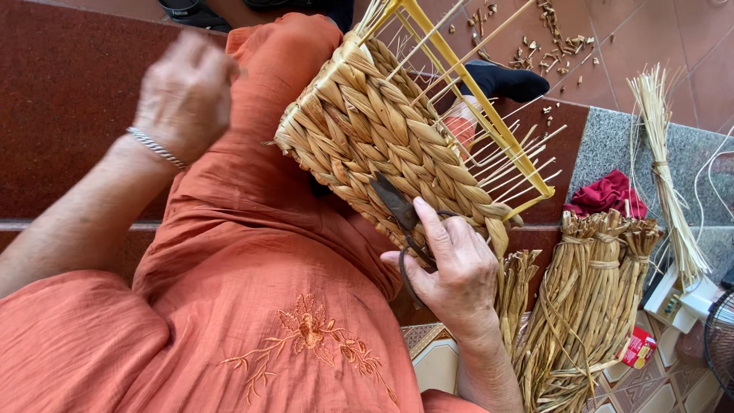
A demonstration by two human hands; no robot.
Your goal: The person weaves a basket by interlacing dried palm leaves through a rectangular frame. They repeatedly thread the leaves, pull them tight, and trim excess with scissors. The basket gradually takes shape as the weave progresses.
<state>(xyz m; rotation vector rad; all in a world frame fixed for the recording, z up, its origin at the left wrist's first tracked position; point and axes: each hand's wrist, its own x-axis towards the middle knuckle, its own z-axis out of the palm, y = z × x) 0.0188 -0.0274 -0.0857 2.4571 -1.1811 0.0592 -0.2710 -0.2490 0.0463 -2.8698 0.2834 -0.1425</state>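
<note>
The half-woven basket (397,130) rests on the person's lap, its long axis running from ten o'clock to four o'clock. The right hand (455,268), nearer at five o'clock, grips scissors (397,206) against the weave. The left hand (183,92) hangs blurred at nine o'clock; its grip cannot be told.

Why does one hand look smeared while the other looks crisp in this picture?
In the head view, the left hand is motion-blurred, its fingers indistinct, while the right hand holding the scissors against the woven basket is sharp. Daylight is soft and even, with no harsh glare; the straw bundles stay clearly in focus.
</note>
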